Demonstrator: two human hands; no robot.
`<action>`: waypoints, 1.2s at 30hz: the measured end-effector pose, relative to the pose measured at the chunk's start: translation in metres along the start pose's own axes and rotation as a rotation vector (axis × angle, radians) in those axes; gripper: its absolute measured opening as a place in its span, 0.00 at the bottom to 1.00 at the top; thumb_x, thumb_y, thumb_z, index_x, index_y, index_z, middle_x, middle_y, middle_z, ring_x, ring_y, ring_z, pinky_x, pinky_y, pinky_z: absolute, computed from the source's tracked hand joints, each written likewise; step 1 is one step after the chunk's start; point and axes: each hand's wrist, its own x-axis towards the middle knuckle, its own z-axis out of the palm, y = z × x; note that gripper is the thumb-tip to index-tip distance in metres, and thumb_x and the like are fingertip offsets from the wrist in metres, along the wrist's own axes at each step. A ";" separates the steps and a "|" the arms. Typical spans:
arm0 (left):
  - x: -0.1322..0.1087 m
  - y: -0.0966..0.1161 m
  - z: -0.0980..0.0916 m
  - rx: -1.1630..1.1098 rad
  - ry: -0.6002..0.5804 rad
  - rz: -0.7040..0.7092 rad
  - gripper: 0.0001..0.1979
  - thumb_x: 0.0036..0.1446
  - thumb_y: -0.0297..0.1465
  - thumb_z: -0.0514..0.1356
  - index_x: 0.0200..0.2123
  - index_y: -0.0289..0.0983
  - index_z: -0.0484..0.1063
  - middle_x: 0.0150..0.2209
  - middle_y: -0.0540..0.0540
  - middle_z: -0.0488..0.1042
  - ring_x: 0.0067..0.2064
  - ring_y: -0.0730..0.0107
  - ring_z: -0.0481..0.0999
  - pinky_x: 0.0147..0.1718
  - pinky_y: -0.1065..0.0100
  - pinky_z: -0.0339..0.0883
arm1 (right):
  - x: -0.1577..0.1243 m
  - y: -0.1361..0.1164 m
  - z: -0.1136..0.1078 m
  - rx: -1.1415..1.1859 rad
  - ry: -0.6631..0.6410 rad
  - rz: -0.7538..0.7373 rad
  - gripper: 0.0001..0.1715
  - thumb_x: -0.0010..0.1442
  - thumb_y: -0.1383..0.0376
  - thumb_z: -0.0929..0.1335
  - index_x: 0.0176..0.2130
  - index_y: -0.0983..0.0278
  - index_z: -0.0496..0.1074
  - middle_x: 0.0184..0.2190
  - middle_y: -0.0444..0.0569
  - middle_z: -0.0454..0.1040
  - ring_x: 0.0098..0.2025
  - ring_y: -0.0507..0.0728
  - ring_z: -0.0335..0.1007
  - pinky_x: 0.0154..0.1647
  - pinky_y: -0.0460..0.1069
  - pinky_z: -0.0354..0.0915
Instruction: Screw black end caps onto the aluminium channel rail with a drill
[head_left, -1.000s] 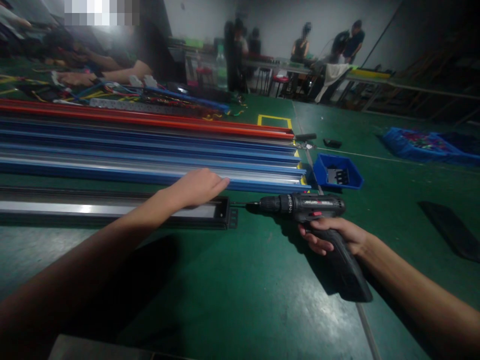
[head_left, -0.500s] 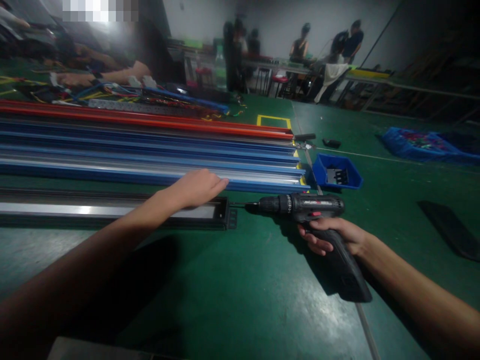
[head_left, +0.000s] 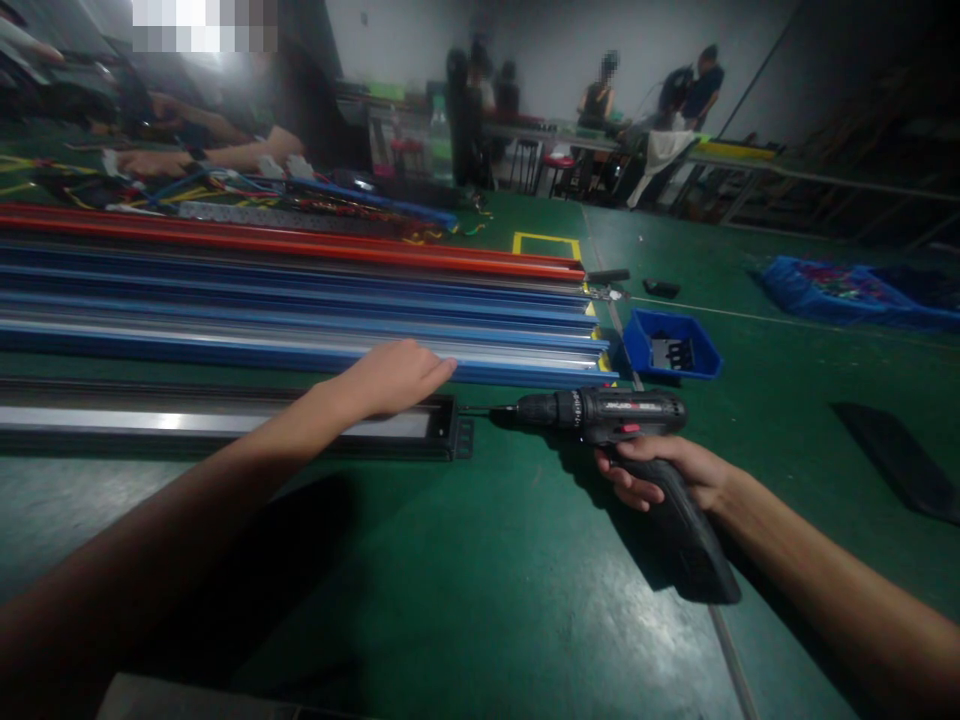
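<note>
My right hand (head_left: 667, 472) is closed round the grip of a black cordless drill (head_left: 615, 412) held level over the green table. Its bit points left and meets the end face of a long black rail (head_left: 225, 422) with a bright strip along its middle. My left hand (head_left: 394, 376) rests palm down on that rail near its right end, fingers stretched flat and together.
Behind the black rail lie several long blue profiles (head_left: 300, 325) and a red one (head_left: 300, 245). A small blue bin (head_left: 673, 347) with a black part stands right of them. A dark flat piece (head_left: 896, 460) lies at right. Other people work at far tables.
</note>
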 end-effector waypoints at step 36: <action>0.001 -0.003 0.004 0.022 0.008 0.018 0.33 0.76 0.42 0.39 0.50 0.38 0.83 0.37 0.36 0.84 0.38 0.52 0.81 0.36 0.59 0.65 | -0.001 0.000 0.000 0.002 0.026 0.005 0.14 0.66 0.62 0.75 0.42 0.74 0.80 0.28 0.47 0.75 0.20 0.45 0.63 0.28 0.44 0.72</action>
